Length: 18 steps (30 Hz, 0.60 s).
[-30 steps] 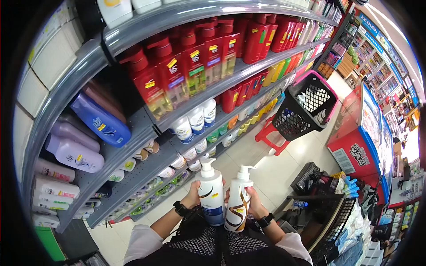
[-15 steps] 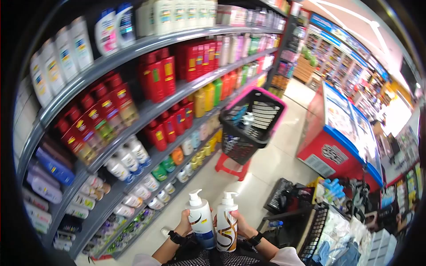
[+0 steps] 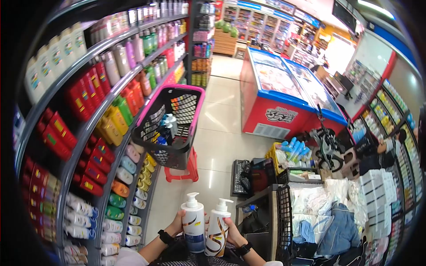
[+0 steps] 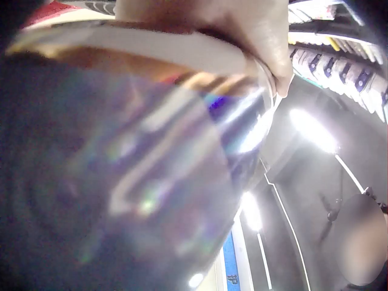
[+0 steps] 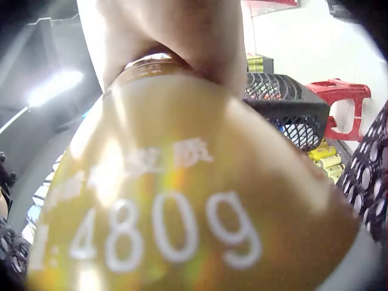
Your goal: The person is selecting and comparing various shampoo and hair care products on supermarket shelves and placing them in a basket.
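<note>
In the head view my left hand point(image 3: 177, 223) grips a white pump bottle point(image 3: 193, 221) with a dark blue lower half, held upright at my lap. My right hand point(image 3: 233, 231) holds another white pump bottle point(image 3: 216, 228), marked with brown swirls and leaning slightly to the right. Both bottles stand side by side, their pump heads up. The dark, shiny face of the left bottle point(image 4: 121, 170) fills much of the left wrist view. Large "480g" print shows on the gold-brown back of the right bottle point(image 5: 170, 182) in the right wrist view.
A black shopping basket point(image 3: 153, 155) with a pink rim holds a few bottles and rests on a red stool point(image 3: 191, 168). Shelves of shampoo bottles point(image 3: 120, 119) line the left. A red chest freezer point(image 3: 275, 113) stands ahead; a black wire bin point(image 3: 284, 221) of bagged clothes is at right.
The head view has swung right, so the shelves and basket now sit further left and more of the freezer and aisle shows. Both hands keep hold of their pump bottles.
</note>
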Motion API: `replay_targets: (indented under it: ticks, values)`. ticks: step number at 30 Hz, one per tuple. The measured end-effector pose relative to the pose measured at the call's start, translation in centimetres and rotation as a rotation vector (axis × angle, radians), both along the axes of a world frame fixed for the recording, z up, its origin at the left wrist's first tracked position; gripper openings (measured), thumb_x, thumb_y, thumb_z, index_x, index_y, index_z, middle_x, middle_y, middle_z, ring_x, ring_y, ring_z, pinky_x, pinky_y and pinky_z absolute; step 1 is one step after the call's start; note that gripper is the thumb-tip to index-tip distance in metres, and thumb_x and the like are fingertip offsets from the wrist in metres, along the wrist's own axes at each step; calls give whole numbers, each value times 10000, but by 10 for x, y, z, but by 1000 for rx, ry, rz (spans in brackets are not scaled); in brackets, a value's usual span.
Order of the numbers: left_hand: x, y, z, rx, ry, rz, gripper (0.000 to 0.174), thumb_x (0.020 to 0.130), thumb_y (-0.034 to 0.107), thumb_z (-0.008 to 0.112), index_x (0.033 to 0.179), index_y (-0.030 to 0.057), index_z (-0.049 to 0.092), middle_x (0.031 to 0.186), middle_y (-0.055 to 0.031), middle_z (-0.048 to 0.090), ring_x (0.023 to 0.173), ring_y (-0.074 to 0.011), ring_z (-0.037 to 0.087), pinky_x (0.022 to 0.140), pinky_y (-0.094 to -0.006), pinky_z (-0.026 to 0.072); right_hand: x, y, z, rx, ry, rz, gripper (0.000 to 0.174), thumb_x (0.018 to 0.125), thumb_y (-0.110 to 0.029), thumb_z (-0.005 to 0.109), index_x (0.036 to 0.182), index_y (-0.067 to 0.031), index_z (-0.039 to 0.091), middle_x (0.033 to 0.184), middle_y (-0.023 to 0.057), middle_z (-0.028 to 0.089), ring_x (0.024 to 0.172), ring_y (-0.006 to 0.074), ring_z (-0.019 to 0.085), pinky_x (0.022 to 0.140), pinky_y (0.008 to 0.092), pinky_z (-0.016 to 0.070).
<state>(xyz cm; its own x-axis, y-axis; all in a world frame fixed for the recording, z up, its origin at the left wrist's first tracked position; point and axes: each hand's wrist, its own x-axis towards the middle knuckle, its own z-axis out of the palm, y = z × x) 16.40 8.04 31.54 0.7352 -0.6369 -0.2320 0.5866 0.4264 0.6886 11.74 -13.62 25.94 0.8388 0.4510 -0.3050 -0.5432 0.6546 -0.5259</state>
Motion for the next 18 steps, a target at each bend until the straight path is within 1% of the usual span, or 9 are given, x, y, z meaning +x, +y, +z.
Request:
replay_targets:
  ticks: [1, 4, 5, 6, 7, 8, 10, 12, 18]
  values:
    - [20, -7, -7, 6, 5, -25, 884, 690, 657, 530, 1248, -13, 390, 1155, -186, 536, 1000, -287, 583, 826, -395, 514, 8, -5, -1, -86, 45, -122, 581, 863, -405, 465, 1231, 42, 418, 1089, 206, 581, 949, 301, 600, 806, 408, 498]
    - [79, -33, -24, -13, -41, -115, 881, 685, 643, 556, 1248, -14, 389, 1162, -191, 531, 1002, -293, 583, 817, -405, 517, 43, -28, -11, -141, 74, -260, 529, 894, -343, 426, 1257, 42, 403, 1131, 199, 569, 985, 305, 587, 852, 418, 476]
    - [100, -45, -21, -33, -42, -165, 880, 688, 638, 556, 1255, -13, 384, 1167, -190, 530, 1003, -295, 582, 825, -405, 513, 58, -38, -7, -76, 110, -270, 460, 893, -317, 498, 1241, -27, 417, 1144, 96, 552, 1018, 213, 557, 931, 357, 419]
    - [122, -53, -20, -53, -42, -215, 878, 691, 633, 555, 1263, -11, 379, 1172, -188, 528, 1004, -297, 582, 832, -405, 509, 74, -44, -6, -77, 109, -280, 460, 893, -317, 498, 1241, -27, 417, 1144, 96, 552, 1018, 213, 557, 931, 357, 419]
    - [149, -61, -51, -224, -17, -377, 868, 704, 623, 550, 1276, -7, 374, 1192, -173, 523, 1011, -297, 580, 856, -403, 496, 90, -47, -4, -110, 118, -367, 472, 899, -323, 465, 1239, 2, 424, 1138, 132, 565, 999, 250, 573, 906, 381, 440]
    - [167, -66, -41, -225, -23, -367, 868, 704, 623, 550, 1276, -7, 374, 1192, -173, 523, 1011, -297, 580, 856, -403, 496, 110, -52, -1, -143, 121, -432, 490, 904, -330, 432, 1237, 30, 431, 1132, 167, 578, 981, 288, 589, 881, 406, 461]
    - [203, -81, -12, -39, -29, -231, 842, 727, 617, 532, 1278, -3, 384, 1200, -160, 526, 1016, -295, 579, 873, -396, 485, 150, -62, 12, -130, 121, -476, 461, 902, -338, 433, 1189, 21, 471, 1073, 158, 602, 938, 282, 602, 860, 411, 470]
    - [247, -89, -5, -49, -44, -193, 819, 742, 611, 523, 1269, -3, 399, 1204, -155, 530, 1022, -283, 578, 878, -390, 481, 195, -70, 26, -142, 127, -514, 492, 892, -386, 426, 1173, 13, 485, 1043, 160, 610, 913, 283, 608, 834, 404, 482]
    - [363, -93, -8, -118, -70, -110, 749, 744, 546, 551, 1236, -5, 431, 1136, -158, 575, 1002, -241, 592, 877, -360, 477, 337, -70, 62, -177, 111, -378, 522, 894, -448, 398, 1157, -12, 512, 1005, 131, 625, 882, 249, 614, 802, 364, 494]
